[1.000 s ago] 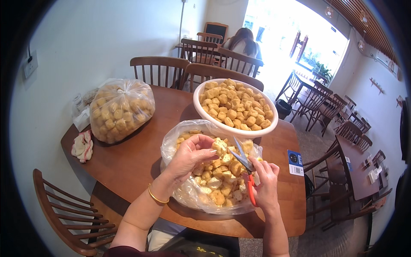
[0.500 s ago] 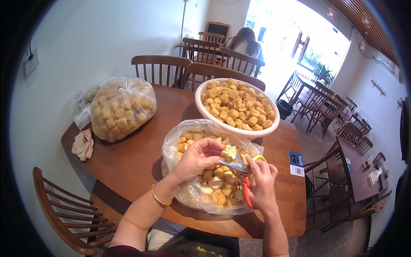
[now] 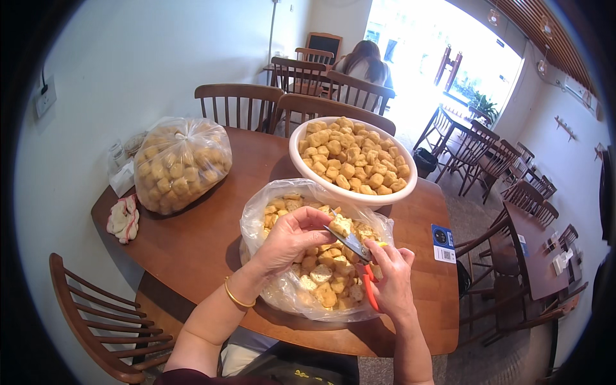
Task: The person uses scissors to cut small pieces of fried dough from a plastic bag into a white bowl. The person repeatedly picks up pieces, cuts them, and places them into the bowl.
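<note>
My left hand (image 3: 292, 237), a gold bangle on its wrist, pinches a fried tofu puff (image 3: 340, 224) whose pale inside shows. In my right hand (image 3: 393, 276) is a pair of scissors (image 3: 369, 279) with a red and a yellow handle. Its blades lie at the puff, close to my left fingertips. Both hands are above an open clear plastic bag (image 3: 256, 215) full of tofu puffs, many with pale cut faces. Just behind it, a large white basin (image 3: 296, 151) is heaped with whole golden puffs.
A tied clear bag of puffs (image 3: 183, 163) stands on the wooden table (image 3: 192, 256) at the left, near a white cloth (image 3: 123, 218). A blue and white card (image 3: 443, 244) lies at the right. Chairs (image 3: 96, 321) surround the table; a person (image 3: 366, 64) sits farther back.
The scissors have turned so their lower blade slants more steeply. Less of the yellow handle shows beside my right hand. My left hand has barely moved.
</note>
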Demonstrator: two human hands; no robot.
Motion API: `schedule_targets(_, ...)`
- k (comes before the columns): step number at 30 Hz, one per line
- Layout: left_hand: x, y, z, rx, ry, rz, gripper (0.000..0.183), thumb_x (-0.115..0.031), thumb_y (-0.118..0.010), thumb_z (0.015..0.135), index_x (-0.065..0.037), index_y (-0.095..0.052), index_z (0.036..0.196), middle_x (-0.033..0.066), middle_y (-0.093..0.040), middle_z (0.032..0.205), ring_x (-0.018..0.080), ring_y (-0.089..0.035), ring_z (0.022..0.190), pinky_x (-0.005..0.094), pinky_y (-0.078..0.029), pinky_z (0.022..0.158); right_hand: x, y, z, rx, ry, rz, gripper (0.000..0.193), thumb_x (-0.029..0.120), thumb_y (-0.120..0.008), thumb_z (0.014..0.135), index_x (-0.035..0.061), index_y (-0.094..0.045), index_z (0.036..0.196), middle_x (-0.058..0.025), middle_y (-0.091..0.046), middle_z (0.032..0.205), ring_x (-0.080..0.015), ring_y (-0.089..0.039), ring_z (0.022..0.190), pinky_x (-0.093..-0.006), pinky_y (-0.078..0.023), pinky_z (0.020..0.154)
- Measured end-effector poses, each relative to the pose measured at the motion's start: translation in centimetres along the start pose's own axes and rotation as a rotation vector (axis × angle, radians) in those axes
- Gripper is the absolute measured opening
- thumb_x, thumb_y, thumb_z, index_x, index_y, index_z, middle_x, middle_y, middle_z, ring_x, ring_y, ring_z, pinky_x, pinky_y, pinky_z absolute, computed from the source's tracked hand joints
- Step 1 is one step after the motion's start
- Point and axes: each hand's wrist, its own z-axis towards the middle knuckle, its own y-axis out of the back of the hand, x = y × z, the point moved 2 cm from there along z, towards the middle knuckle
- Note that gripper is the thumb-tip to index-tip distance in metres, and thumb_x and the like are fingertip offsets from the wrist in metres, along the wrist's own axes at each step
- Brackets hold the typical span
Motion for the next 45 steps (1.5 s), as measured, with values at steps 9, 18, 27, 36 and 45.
schedule_targets(9,0.0,0.2,0.1,-0.108,0.006,0.047,0.028,0.003,-0.071,0.092,0.000,-0.056,0.115,0.0134,-0.068,0.112,0.0186,-0.071,0.103,0.0307,-0.061,0.093,-0.2,-0.1,-0.2,0.029,-0.011,0.022,0.046,0.011,-0.079,0.074,0.0107,-0.071,0.119,-0.0045,-0.066,0.075,-0.0257,-0.063,0.073,-0.0391,-0.042,0.085)
schedule_targets(18,-0.9,0.6,-0.2,-0.233,-0.248,0.649,0.030,0.006,-0.063,0.087,-0.002,-0.058,0.116,0.0107,-0.067,0.116,0.0151,-0.066,0.107,0.0244,-0.057,0.084,-0.3,-0.1,-0.1,0.006,0.017,0.035,0.043,0.013,-0.080,0.074,0.0112,-0.071,0.117,-0.0035,-0.067,0.074,-0.0243,-0.064,0.070,-0.0382,-0.043,0.081)
schedule_targets(27,-5.7,-1.6,3.8,-0.295,-0.544,1.156,0.020,-0.003,-0.060,0.088,-0.001,-0.066,0.107,0.0154,-0.069,0.104,0.0290,-0.070,0.097,0.0382,-0.057,0.081,-1.2,0.6,-0.1,-0.196,0.012,-0.006,0.047,0.014,-0.080,0.080,0.0094,-0.067,0.125,-0.0037,-0.069,0.086,-0.0203,-0.065,0.077,-0.0385,-0.040,0.082)
schedule_targets(36,-4.8,2.3,17.3,-0.272,0.177,1.966,0.028,-0.015,-0.075,0.074,-0.005,-0.079,0.099,0.0175,-0.076,0.102,0.0325,-0.074,0.100,0.0415,-0.059,0.084,-1.9,0.4,0.0,-0.227,-0.015,0.014,0.046,0.016,-0.079,0.082,0.0093,-0.066,0.126,-0.0047,-0.071,0.089,-0.0189,-0.066,0.075,-0.0384,-0.040,0.083)
schedule_targets(45,-6.9,2.8,13.4,-0.303,-0.161,1.150,0.039,-0.008,-0.064,0.087,0.006,-0.063,0.124,0.0247,-0.069,0.119,0.0286,-0.074,0.098,0.0355,-0.061,0.079,-1.9,0.3,-0.1,-0.284,-0.013,0.015,0.045,0.019,-0.080,0.083,0.0103,-0.067,0.125,-0.0025,-0.070,0.085,-0.0170,-0.065,0.074,-0.0368,-0.039,0.083)
